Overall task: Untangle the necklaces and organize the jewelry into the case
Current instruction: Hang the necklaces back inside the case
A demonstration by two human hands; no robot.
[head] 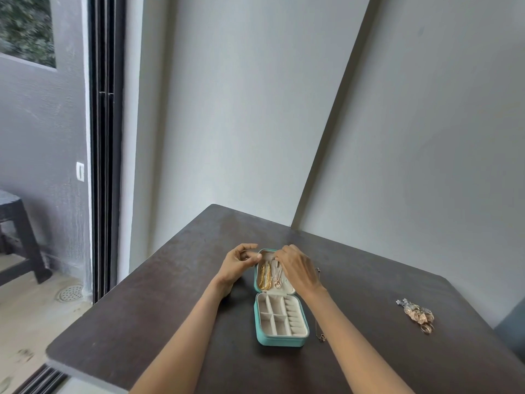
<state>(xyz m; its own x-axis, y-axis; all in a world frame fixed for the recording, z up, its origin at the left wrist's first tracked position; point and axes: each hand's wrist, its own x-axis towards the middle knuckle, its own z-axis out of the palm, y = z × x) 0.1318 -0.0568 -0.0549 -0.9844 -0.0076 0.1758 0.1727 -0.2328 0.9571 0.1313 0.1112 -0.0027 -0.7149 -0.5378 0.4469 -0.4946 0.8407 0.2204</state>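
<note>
A teal jewelry case (pixel 284 342) lies open on the dark table (pixel 159 308), its lid flat on the far side. In the lid hang a gold chain (pixel 264 277) and a thin necklace with a ring pendant (pixel 277 281). My right hand (pixel 295 268) reaches over the lid, fingertips pinching the top of the thin necklace. My left hand (pixel 240 261) hovers at the lid's left edge with fingers curled and thumb touching the rim; whether it holds anything I cannot tell. The divided tray (pixel 279 318) in the near half holds nothing. A fine chain (pixel 319 322) lies right of the case.
A heap of rings and earrings (pixel 417 314) sits at the table's right. Walls meet behind the table's far edge. To the left a sliding door frame (pixel 106 137) opens onto a floor with a dark stool (pixel 17 234).
</note>
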